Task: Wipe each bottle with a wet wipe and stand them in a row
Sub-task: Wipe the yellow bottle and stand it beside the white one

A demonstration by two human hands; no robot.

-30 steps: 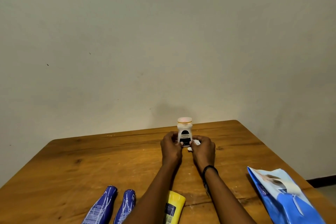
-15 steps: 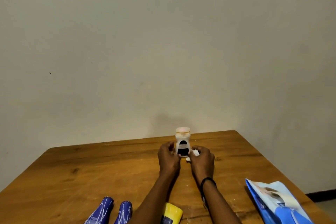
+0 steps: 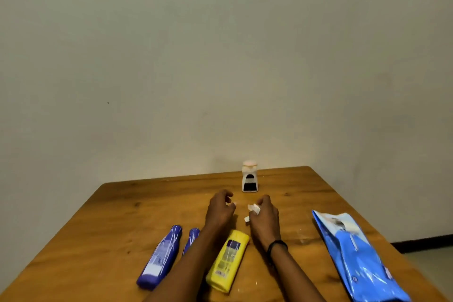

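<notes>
While upright, cap up, white btl [image 3: 249,180] at far table [image 3: 122,216] edge; L fingers [image 3: 224,195] loose, empty; R fingers [image 3: 264,200] round wipe [image 3: 253,208].

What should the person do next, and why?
Probably reach the empty left hand to the yellow bottle and lift it for wiping. The white bottle stands upright with neither hand on it, the right hand pinches the wet wipe, and the yellow bottle lies flat close to both hands.
</notes>
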